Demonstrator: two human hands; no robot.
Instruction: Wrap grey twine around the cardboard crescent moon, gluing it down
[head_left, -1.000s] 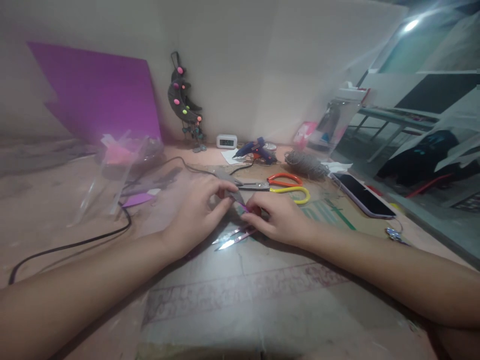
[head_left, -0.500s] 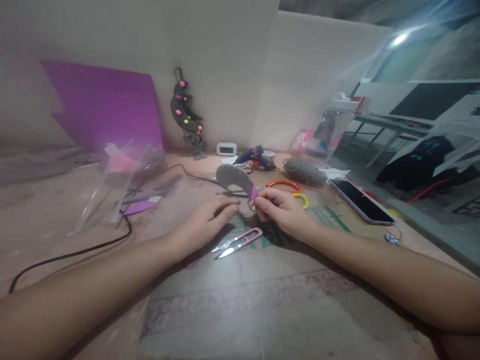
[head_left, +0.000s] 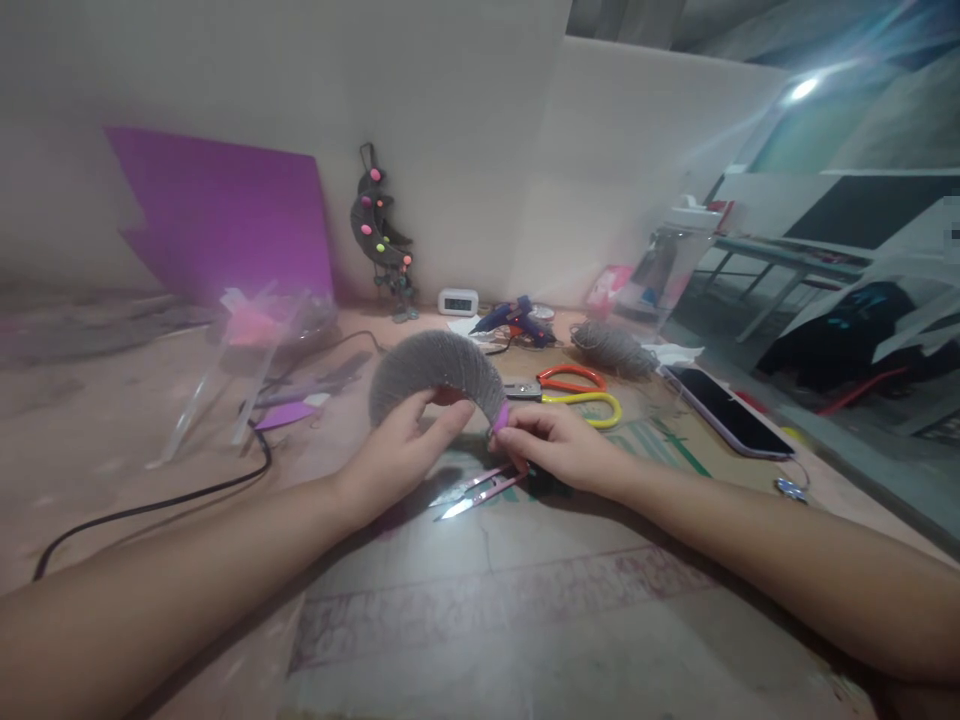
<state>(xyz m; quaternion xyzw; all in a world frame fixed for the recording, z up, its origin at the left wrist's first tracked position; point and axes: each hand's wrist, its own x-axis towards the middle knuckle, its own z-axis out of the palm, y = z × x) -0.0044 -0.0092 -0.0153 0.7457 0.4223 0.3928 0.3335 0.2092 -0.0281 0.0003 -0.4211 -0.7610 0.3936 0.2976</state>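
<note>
A ridged crescent (head_left: 439, 350) is showing grey with fine, close stripes, its four o'clock tip (head_left: 501, 418) standing out purple. At ten o'clock a sheet (head_left: 240, 220) is showing plain purple; at three, scissors (head_left: 570, 368) are displaying orange and yellow handles.

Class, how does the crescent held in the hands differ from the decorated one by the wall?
The held crescent is grey with a purple tip and no balls showing; the decorated crescent is darker, dotted with coloured balls. The held crescent arches upward, its tip in the right hand; the decorated crescent is upright against the wall, a loop on top. Both are curved.
</note>
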